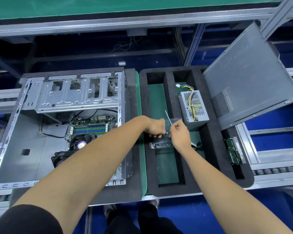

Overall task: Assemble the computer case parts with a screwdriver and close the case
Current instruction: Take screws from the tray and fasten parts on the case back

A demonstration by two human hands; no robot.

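Both forearms reach out over the foam tray (215,149). The left hand (155,128) pinches a small dark part; the right hand (178,134) grips the screwdriver (169,118), tip upward. The open computer case (41,132) lies left.

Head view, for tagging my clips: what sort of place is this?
Probably a computer assembly line: an open grey metal computer case, a black foam parts tray and aluminium roller conveyor rails.

An electronics assembly line: aluminium-profile framing (191,48), roller conveyor rails (277,171), green anti-static matting (57,7), and a black foam tray (193,188) with cut slots holding computer parts on the counter (118,198).
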